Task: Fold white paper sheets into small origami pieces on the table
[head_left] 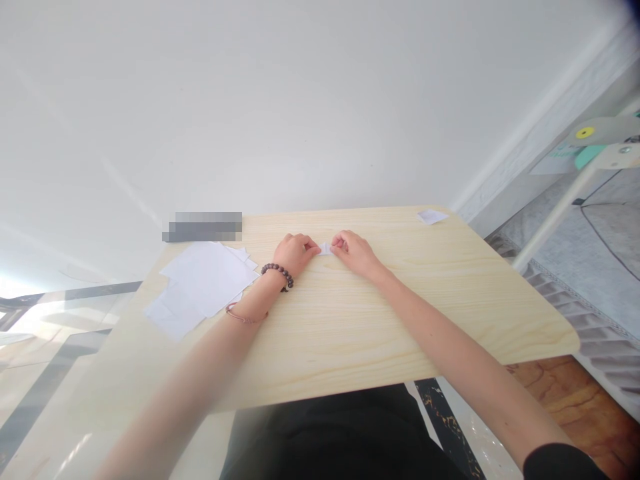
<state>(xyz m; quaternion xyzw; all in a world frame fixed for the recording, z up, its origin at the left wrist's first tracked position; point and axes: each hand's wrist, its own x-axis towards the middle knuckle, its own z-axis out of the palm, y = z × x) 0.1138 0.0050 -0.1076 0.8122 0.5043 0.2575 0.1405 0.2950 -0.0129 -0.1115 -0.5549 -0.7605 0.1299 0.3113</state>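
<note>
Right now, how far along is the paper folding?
Likely done: one folded piece at the far corner of the table. In hand: left hand and right hand pinch a small paper. Still to do: the pile of sheets beside the left wrist.

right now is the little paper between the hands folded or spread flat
Folded, it seems: the small paper is a tiny wedge pinched between left hand and right hand, far smaller than the flat sheets.

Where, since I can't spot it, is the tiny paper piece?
Head view: the tiny paper piece lies mid-table, pinched between left hand and right hand, right of the paper stack.
</note>
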